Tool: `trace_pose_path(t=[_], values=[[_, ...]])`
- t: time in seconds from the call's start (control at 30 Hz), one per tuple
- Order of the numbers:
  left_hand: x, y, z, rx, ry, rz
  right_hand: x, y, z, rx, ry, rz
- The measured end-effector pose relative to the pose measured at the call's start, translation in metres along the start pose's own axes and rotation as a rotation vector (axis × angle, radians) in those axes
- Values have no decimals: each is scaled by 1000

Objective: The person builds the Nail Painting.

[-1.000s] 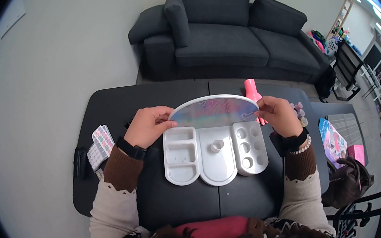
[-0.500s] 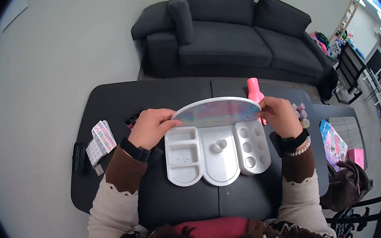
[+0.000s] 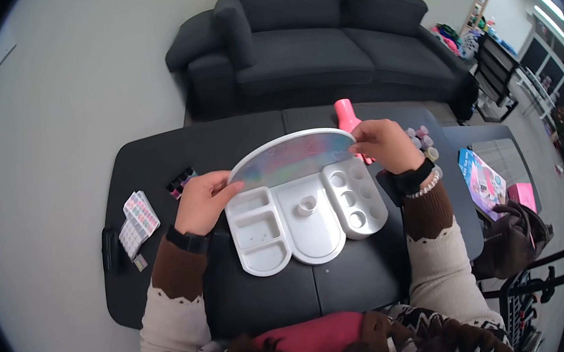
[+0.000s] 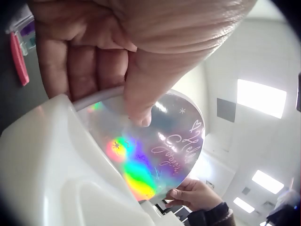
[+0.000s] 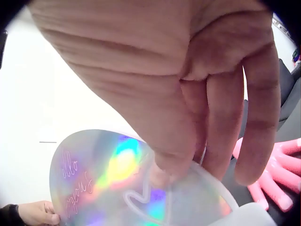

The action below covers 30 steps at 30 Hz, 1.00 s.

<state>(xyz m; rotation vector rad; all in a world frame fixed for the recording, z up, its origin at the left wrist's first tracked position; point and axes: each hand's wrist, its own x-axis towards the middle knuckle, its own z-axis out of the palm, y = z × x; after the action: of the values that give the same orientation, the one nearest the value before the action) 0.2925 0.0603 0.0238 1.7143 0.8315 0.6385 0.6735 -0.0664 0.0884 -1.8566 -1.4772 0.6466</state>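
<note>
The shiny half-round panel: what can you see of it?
The half-round panel has a silvery, rainbow-reflecting face, a white rim and pale cursive lettering with a heart and small star marks. It looks like plastic. It stands raised along the far side of the white tray; whether it is joined there is unclear. The left hand pinches its left edge, the right hand its right.
</note>
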Motion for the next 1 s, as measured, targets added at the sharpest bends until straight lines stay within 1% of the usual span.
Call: trace_pose_path(t=[0.03,0.07,0.1,0.13,0.2,0.23,0.27,0.3,0.37,0.43,0.47,0.53,0.57,0.6,0.67,0.7,0.73,0.8,0.93,1.0], values=[[0,-9,0,-98,-14,1,-2,-6,0,-23,-4,-25],[-1,-16,0,-104,-37,10,-4,-8,-2,-49,-10,-50],[-2,-22,0,-156,-27,15,-1,2,-2,101,57,-152],[-2,-22,3,-209,-13,18,1,2,-9,133,113,-212],[-7,-19,8,-280,5,10,-5,-3,-27,289,251,-191],[-12,-12,8,-181,36,15,-5,-2,-36,311,289,-199],[-15,-10,9,-80,70,19,-11,-7,-42,316,342,-126],[-15,-12,13,-127,104,49,-13,-4,-45,298,352,-101],[-15,-21,14,-139,110,50,-13,7,-54,282,358,-82],[-16,-22,12,-147,114,54,-10,23,-58,160,323,-5],[-18,-19,13,-133,121,60,-8,27,-58,161,319,-8],[-21,-15,12,-120,129,64,-6,32,-56,-66,248,32],[-22,-11,11,-77,130,56,-6,28,-52,-234,246,37],[-22,-10,11,-34,129,49,-3,35,-47,-233,245,38],[-21,-12,10,-26,128,54,5,57,-34,-551,288,79],[-20,-14,11,-19,129,63,6,61,-29,-602,292,165],[-20,-16,11,-18,126,62,6,64,-24,-601,293,168],[-19,-20,13,-54,156,88,7,70,-17,-743,315,135],[-25,-8,10,8,134,60,17,88,-13,-766,286,102],[-25,-7,10,3,113,68,18,95,-10,-798,310,71]])
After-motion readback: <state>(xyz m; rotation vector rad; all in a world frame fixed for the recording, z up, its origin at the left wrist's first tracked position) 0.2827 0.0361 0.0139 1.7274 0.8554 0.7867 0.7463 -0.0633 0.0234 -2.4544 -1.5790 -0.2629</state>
